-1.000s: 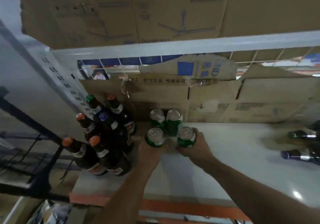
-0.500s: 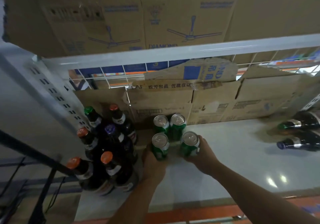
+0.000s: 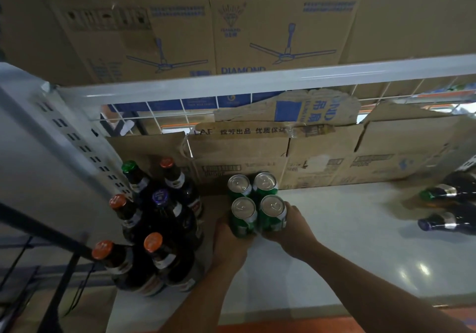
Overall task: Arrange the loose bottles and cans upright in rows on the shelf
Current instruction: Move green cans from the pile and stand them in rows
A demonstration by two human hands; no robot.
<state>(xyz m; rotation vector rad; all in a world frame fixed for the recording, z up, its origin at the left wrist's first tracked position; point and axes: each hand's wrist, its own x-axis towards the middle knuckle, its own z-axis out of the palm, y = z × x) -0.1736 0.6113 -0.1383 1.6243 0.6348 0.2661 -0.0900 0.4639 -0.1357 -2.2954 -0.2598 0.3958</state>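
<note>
Several green cans stand upright in a tight square on the white shelf (image 3: 347, 229). My left hand (image 3: 228, 242) grips the front left can (image 3: 243, 219), and my right hand (image 3: 293, 229) grips the front right can (image 3: 273, 214). Two back cans (image 3: 252, 186) stand against the cardboard behind. To the left, several dark bottles (image 3: 159, 219) with orange, green and purple caps stand upright in rows. Two dark bottles (image 3: 448, 206) lie on their sides at the far right.
Flattened cardboard (image 3: 334, 157) lines the shelf's back. A white beam (image 3: 257, 81) of the upper shelf crosses overhead, carrying fan boxes (image 3: 270, 23). A perforated grey upright (image 3: 77, 147) stands at the left. The shelf's orange front edge (image 3: 283, 323) lies below.
Both hands have pushed the two front cans back, closer to the rear pair. The view has tilted upward a little.
</note>
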